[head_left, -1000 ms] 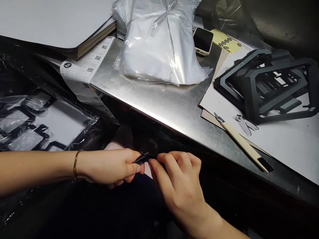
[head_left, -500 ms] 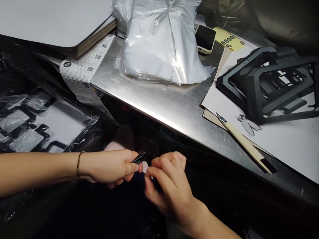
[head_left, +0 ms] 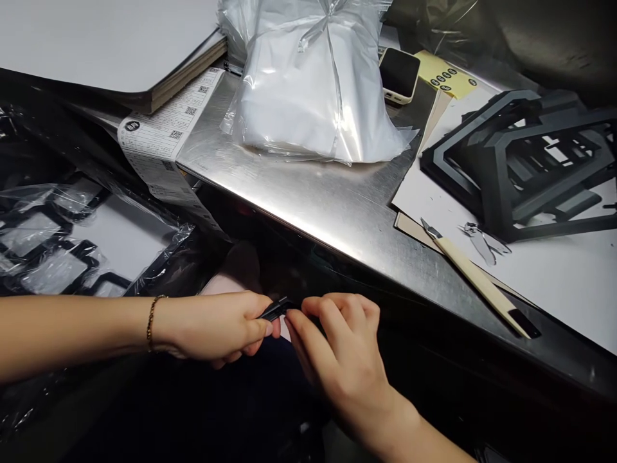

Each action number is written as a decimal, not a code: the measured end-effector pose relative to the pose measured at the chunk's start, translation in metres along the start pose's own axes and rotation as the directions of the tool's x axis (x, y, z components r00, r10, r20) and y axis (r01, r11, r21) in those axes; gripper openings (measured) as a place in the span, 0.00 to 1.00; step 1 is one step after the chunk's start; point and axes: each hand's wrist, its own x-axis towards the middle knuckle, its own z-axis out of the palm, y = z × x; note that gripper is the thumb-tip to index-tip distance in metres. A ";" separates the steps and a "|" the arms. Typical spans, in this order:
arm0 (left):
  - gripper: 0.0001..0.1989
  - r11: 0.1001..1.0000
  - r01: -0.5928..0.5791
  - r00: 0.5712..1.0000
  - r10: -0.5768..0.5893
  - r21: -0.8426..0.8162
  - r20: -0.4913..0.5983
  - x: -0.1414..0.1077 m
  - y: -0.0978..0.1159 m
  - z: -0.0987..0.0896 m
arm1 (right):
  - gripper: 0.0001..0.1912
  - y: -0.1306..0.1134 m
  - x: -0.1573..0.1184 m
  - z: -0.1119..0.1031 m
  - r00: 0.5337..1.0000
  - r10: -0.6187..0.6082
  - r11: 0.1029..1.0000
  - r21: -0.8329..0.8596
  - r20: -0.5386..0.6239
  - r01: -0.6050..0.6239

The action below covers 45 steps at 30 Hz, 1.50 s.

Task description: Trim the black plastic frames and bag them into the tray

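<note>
My left hand [head_left: 212, 325], with a thin gold bracelet [head_left: 151, 323] on the wrist, pinches a small black plastic piece [head_left: 277, 308] between thumb and fingers. My right hand [head_left: 342, 354] sits just to its right, with the fingertips closed on the other end of the piece. Much of that end is hidden by my fingers. Both hands are held over my lap, below the front edge of a stainless steel table [head_left: 308, 206].
On the table are a bagged white bundle [head_left: 313, 83], a phone [head_left: 399, 75], a craft knife [head_left: 475, 276], metal clippers [head_left: 482, 243] and a black frame model [head_left: 501, 173]. A QR-coded leaflet [head_left: 164, 135] hangs over the edge. Bagged black frames [head_left: 58, 251] lie left.
My right hand has moved up and to the right, its fingers back on the black piece. The left hand stays nearly still. The table scene has shifted slightly in view.
</note>
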 end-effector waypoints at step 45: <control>0.06 0.999 0.001 0.999 -0.003 -0.037 -0.052 0.000 -0.002 0.001 | 0.07 -0.002 0.004 0.006 0.997 -0.058 0.998 -0.026 0.051 0.059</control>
